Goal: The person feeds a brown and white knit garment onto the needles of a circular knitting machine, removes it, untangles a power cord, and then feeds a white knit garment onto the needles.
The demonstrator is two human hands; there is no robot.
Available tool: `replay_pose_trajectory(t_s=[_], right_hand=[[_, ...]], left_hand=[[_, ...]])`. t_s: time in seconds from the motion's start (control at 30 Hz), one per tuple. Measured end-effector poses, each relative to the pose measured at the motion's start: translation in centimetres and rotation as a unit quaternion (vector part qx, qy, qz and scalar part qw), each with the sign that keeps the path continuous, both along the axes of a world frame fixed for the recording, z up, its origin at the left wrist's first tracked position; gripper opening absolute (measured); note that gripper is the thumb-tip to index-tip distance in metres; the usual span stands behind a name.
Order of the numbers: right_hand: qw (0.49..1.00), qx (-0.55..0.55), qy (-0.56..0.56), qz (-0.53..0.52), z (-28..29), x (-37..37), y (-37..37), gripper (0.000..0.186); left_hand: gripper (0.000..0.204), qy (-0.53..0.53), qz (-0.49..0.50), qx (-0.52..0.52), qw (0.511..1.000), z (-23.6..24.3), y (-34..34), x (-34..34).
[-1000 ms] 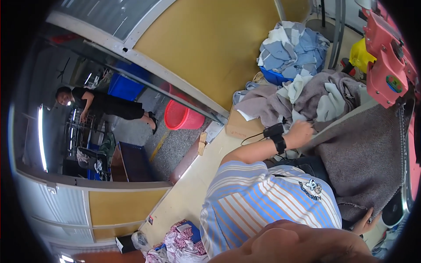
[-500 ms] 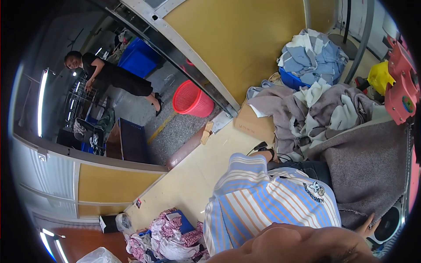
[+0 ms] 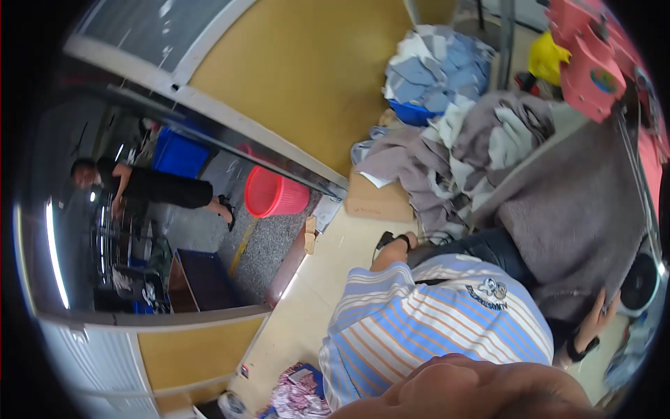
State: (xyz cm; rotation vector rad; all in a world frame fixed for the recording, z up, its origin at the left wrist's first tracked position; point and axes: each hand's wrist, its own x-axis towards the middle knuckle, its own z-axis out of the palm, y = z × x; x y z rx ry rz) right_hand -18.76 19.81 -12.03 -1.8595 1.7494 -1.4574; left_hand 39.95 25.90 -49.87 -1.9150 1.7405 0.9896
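Observation:
A large grey-brown knitted panel drapes from the pink machine across my lap at the right. My right hand grips its lower edge, beside a black round pad. My left hand, with a black device at the wrist, is low by my left thigh, left of the panel; its fingers are mostly hidden. Just beyond lies a heap of taupe and pale fabric pieces on a cardboard box.
A blue tub of blue-white cloth stands behind. Through the doorway at left are a person in dark clothes, a red basket and a blue bin. Patterned fabric lies on the floor below. A yellow bag sits by the machine.
My left hand has left the panel's upper edge and dropped beside my thigh. My right hand stays at the lower edge, with more of its wrist showing. The view has shifted slightly.

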Motion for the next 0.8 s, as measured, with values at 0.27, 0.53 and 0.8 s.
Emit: replay_pose_trajectory(t_s=[0.27,0.53,0.8], right_hand=[[0.999,-0.022,-0.037,0.018,1.9,1.0,1.2,0.027],[0.999,-0.022,-0.025,0.042,2.4,1.0,0.7,0.027],[0.997,-0.021,-0.024,0.069,2.2,0.1,0.5,0.028]], left_hand=[[0.023,0.359,0.279,-0.015,0.890,17.9,-4.5,1.3],[0.025,0.418,0.388,-0.075,0.818,29.0,-0.7,0.8],[0.024,0.484,0.463,-0.335,0.663,39.7,-2.5,4.5]])
